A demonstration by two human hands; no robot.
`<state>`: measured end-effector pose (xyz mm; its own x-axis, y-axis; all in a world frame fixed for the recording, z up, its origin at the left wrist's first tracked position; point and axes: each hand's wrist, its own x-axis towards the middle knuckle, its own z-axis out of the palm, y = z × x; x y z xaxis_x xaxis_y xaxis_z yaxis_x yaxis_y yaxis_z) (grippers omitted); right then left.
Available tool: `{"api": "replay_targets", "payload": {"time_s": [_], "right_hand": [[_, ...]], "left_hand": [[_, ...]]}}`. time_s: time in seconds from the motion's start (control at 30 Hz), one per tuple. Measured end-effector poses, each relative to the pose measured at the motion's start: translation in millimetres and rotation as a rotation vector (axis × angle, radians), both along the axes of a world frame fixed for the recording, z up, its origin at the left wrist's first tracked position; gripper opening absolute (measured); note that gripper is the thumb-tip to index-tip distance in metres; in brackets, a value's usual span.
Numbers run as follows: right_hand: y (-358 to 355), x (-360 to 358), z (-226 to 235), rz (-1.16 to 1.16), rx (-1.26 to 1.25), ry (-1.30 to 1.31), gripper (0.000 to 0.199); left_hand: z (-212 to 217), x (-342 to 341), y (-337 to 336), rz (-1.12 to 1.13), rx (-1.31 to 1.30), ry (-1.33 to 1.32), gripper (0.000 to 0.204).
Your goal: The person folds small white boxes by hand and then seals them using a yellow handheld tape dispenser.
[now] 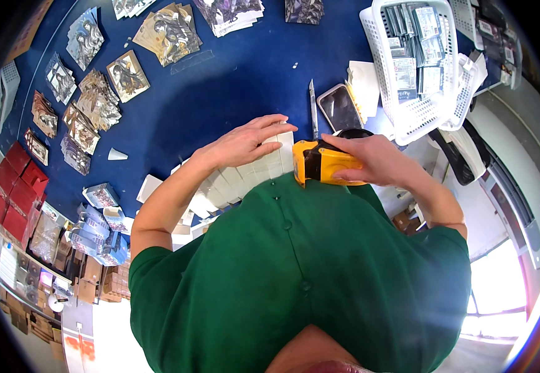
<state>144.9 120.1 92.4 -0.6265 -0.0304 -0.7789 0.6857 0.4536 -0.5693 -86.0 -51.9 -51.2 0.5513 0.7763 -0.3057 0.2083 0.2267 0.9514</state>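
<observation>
A row of small white boxes (259, 169) stands side by side at the table's near edge, close against my green shirt. My left hand (245, 142) lies over the tops of these boxes, its fingers stretched out toward the right end of the row. Gripped in my right hand (369, 158) is a yellow and black tape dispenser (320, 163). Its front end is right beside the last box of the row; whether the two touch, I cannot tell. Just beyond the dispenser lie a slim silver utility knife (313, 109) and a dark-screened phone (339, 107).
Several stacks of illustrated cards (169, 34) spread over the far left of the blue table (232, 74). A white plastic basket (379, 50) with packaged cards stands at the far right. Red boxes (18, 186) and blue-white packs (99, 233) sit at the left.
</observation>
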Motion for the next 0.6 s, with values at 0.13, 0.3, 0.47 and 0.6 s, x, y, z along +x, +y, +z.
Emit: {"api": "replay_targets", "payload": {"time_s": [0.13, 0.3, 0.47, 0.6], "right_hand": [[-7, -8, 7, -0.003, 0.016, 0.088, 0.069], [-7, -22, 26, -0.088, -0.116, -0.005, 0.067], [-9, -22, 31, -0.183, -0.209, -0.112, 0.067], [-13, -21, 33, -0.265, -0.283, -0.069, 0.066]], "left_hand": [[-2, 0, -1, 0.001, -0.006, 0.001, 0.043], [-3, 2, -1, 0.014, -0.005, 0.006, 0.043], [-2, 6, -5, 0.015, -0.041, 0.023, 0.042], [-6, 4, -5, 0.022, -0.009, 0.006, 0.043]]}}
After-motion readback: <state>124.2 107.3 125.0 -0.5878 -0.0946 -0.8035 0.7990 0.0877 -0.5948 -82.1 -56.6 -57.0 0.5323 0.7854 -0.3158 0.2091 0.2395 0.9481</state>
